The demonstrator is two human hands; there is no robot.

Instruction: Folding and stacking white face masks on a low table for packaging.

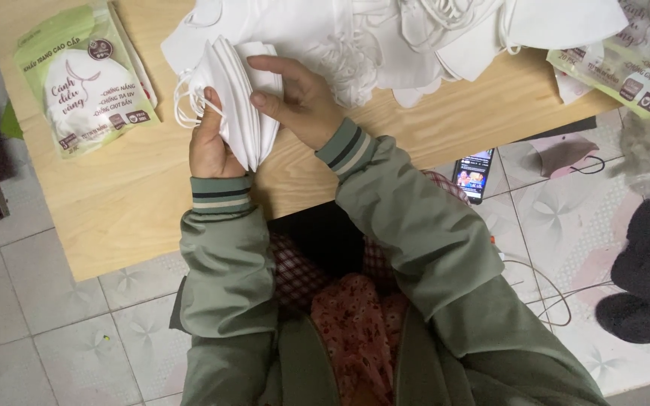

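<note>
Head view, looking straight down: both hands meet over a low pale wooden table (137,203) and clamp one thing between them, a stack of folded white fabric face masks (238,98) fanned like the pages of a book. The left hand (211,143) is closed around the near edge of the stack, its thumb hooked through the thin white ear loops (183,105). The right hand (302,101) is closed on the far side of the stack, thumb and fingers pinching the outer masks flat.

Behind the stack, toward the far edge of the table, lies a loose heap of white masks (385,37). Left of the stack sits a sealed green and white mask packet (84,79); more packets of that kind (626,68) lie off to its right. A lit phone (474,174) rests on the tiled floor (39,316) to the lower right of the stack.

As I judge it, the fan could slip: the masks are splayed rather than squared, so a slack pinch would let the inner ones slide out. The loops around the thumb could also snag and drag a mask askew.
</note>
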